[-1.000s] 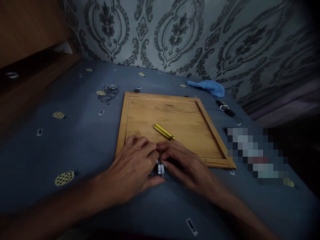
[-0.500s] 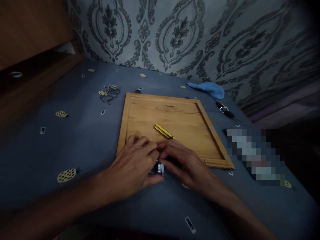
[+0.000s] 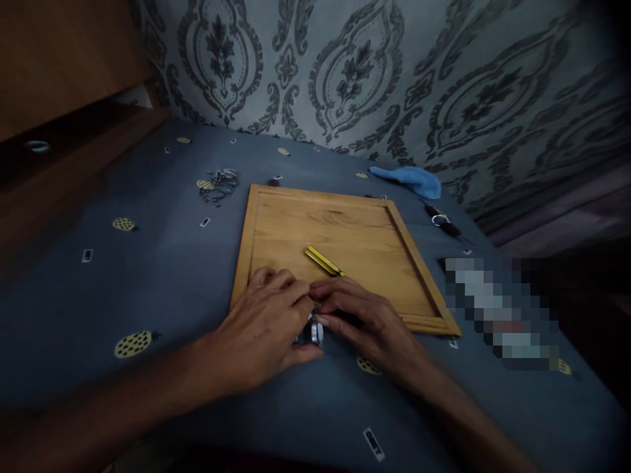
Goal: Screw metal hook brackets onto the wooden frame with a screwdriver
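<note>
The left hand (image 3: 263, 322) and the right hand (image 3: 365, 318) meet at the near edge of the wooden tray (image 3: 276, 217), and their fingers are closed together around a small metal piece (image 3: 315, 332), which sits between the two hands just over the blue cloth (image 3: 148, 276); what the piece is, I cannot tell. A yellow tool (image 3: 324, 261) lies on the tray just behind the fingertips, not touched. Some metal parts (image 3: 219, 184) lie beyond the tray's left corner, and a blue rag (image 3: 409, 179) lies near the wall.

The right hand (image 3: 367, 322) has slid slightly left, uncovering a yellow print (image 3: 368, 365).
</note>
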Action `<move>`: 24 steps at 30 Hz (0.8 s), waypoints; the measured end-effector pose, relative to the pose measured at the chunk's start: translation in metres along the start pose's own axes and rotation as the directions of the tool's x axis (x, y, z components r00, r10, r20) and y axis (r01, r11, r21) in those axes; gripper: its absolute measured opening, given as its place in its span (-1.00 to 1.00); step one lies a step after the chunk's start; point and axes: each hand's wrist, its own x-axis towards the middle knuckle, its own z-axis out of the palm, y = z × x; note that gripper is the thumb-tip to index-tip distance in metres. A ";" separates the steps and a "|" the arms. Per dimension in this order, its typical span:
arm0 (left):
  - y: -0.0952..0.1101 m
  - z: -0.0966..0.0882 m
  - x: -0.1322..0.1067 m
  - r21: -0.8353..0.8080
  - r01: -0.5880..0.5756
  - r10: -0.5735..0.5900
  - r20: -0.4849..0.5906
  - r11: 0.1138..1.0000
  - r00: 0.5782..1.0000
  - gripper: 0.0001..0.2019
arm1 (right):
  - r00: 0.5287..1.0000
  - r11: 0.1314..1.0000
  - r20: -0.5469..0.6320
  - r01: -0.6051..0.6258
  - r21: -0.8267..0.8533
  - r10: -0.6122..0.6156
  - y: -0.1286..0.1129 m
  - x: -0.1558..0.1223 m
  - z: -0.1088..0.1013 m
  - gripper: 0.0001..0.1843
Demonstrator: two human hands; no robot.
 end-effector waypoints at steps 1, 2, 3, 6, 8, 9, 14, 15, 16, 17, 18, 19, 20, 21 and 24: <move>0.000 0.000 0.000 0.004 -0.003 0.003 -0.003 1.000 1.000 -0.62 | 1.000 1.000 -0.001 0.002 -0.003 -0.002 0.000 0.000 0.000 -0.84; 0.000 0.000 0.000 0.008 -0.005 0.005 -0.007 1.000 1.000 -0.61 | 1.000 1.000 -0.001 0.002 -0.007 -0.003 -0.001 0.000 0.000 -0.84; 0.000 0.001 0.000 0.012 -0.008 0.008 -0.011 1.000 1.000 -0.61 | 1.000 1.000 0.002 0.001 -0.009 -0.001 -0.002 0.000 -0.001 -0.84; 0.000 0.002 -0.001 0.019 -0.012 0.013 -0.028 1.000 1.000 -0.60 | 1.000 1.000 -0.015 -0.010 0.002 0.010 -0.006 0.000 -0.003 -0.83; 0.000 0.002 -0.001 0.017 -0.013 0.014 -0.031 1.000 0.999 -0.61 | 0.999 1.000 -0.043 -0.002 0.012 0.003 -0.008 0.000 -0.004 -0.85; 0.000 0.002 -0.002 0.014 -0.012 0.013 -0.032 1.000 0.999 -0.62 | 0.998 1.000 -0.055 0.007 0.013 -0.006 -0.008 -0.001 -0.005 -0.88; -0.001 0.003 -0.002 0.002 -0.010 0.011 -0.039 1.000 0.999 -0.62 | 0.996 0.998 -0.056 0.068 0.011 -0.067 -0.006 -0.003 -0.007 -0.94; -0.001 0.002 -0.002 0.003 -0.011 0.011 -0.043 1.000 0.999 -0.62 | 0.996 0.998 -0.050 0.070 0.011 -0.069 -0.006 -0.003 -0.007 -0.94; -0.001 0.002 -0.002 0.003 -0.009 0.009 -0.042 1.000 0.999 -0.62 | 0.997 0.998 -0.042 0.069 0.009 -0.069 -0.005 -0.003 -0.007 -0.93; 0.000 0.002 -0.002 0.002 -0.005 0.005 -0.037 1.000 0.999 -0.62 | 0.997 0.998 -0.035 0.068 0.008 -0.068 -0.005 -0.003 -0.007 -0.92; 0.000 0.001 -0.001 0.000 0.000 0.000 -0.029 1.000 1.000 -0.62 | 0.997 0.998 -0.030 0.070 0.008 -0.070 -0.004 -0.003 -0.006 -0.90; 0.001 0.001 -0.001 -0.003 0.005 -0.005 -0.018 1.000 1.000 -0.62 | 0.997 0.997 -0.027 0.073 0.010 -0.073 -0.004 -0.004 -0.006 -0.89; 0.001 0.000 -0.001 -0.004 0.008 -0.008 -0.010 1.000 1.000 -0.62 | 0.996 0.996 -0.031 0.084 0.012 -0.083 -0.003 -0.004 -0.005 -0.88; 0.001 0.000 -0.001 -0.005 0.010 -0.010 -0.007 1.000 1.000 -0.62 | 0.995 0.995 -0.039 0.096 0.015 -0.096 -0.002 -0.004 -0.004 -0.87; 0.001 0.000 -0.001 -0.003 0.003 -0.004 -0.013 1.000 1.000 -0.61 | 0.987 0.989 -0.078 0.145 0.014 -0.143 0.001 -0.005 -0.001 -0.86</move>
